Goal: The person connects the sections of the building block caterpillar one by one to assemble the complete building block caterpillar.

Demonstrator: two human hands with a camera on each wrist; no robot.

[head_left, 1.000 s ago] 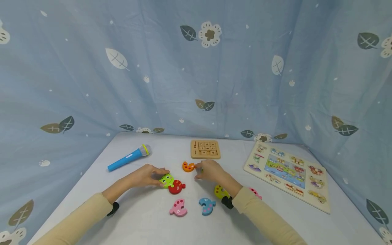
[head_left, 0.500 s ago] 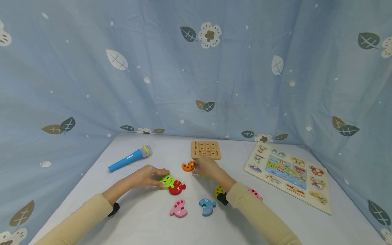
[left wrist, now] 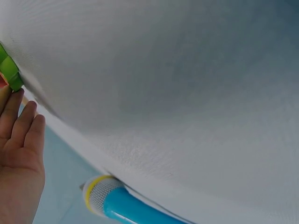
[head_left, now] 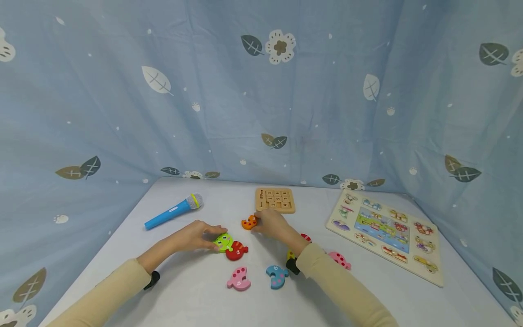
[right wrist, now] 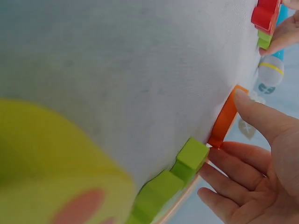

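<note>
My left hand (head_left: 198,236) pinches the edge of a green smiling caterpillar-head puzzle piece (head_left: 223,243). Joined to that head is a red piece marked 2 (head_left: 236,251). Farther back, my right hand (head_left: 273,224) holds a small orange dotted puzzle piece (head_left: 249,222) between thumb and fingers, flat at the table surface. Just beside those fingers in the right wrist view lies a green piece (right wrist: 156,193), which the hand hides from the head view. A yellow-green dotted piece (head_left: 290,255) is partly covered by the right wrist.
Pink (head_left: 239,279) and blue (head_left: 277,276) pieces lie in front; another pink piece (head_left: 339,260) and a red one (head_left: 305,237) flank the right forearm. A blue microphone (head_left: 173,211), a wooden number slide puzzle (head_left: 261,200) and a picture puzzle board (head_left: 388,259) stand around.
My right hand has shifted left and slightly back, closing its fingers on the orange piece, which has moved a little left. The left hand stays on the caterpillar head.
</note>
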